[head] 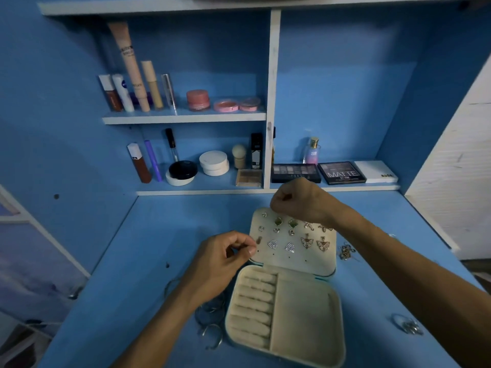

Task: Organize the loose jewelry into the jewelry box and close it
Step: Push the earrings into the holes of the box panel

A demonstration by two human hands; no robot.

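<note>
The cream jewelry box [303, 314] lies open on the blue desk, with ring rolls on its left side and a bare compartment on its right. Its raised earring panel [300, 258] carries several pairs of earrings, among them butterflies [307, 241] and triangles [272, 244]. My left hand [225, 258] pinches at the panel's left edge, thumb and forefinger closed by a small earring [259, 239]. My right hand [300, 200] is curled over the panel's top edge; what its fingers hold is hidden. Thin bangles [210, 322] lie left of the box, under my left forearm.
A tangled chain [345, 252] lies right of the panel and several rings [409, 326] sit at the desk's front right. Behind the box, shelves hold cosmetics: eyeshadow palettes [341, 173], compacts [214, 163], tubes and a perfume bottle [313, 151].
</note>
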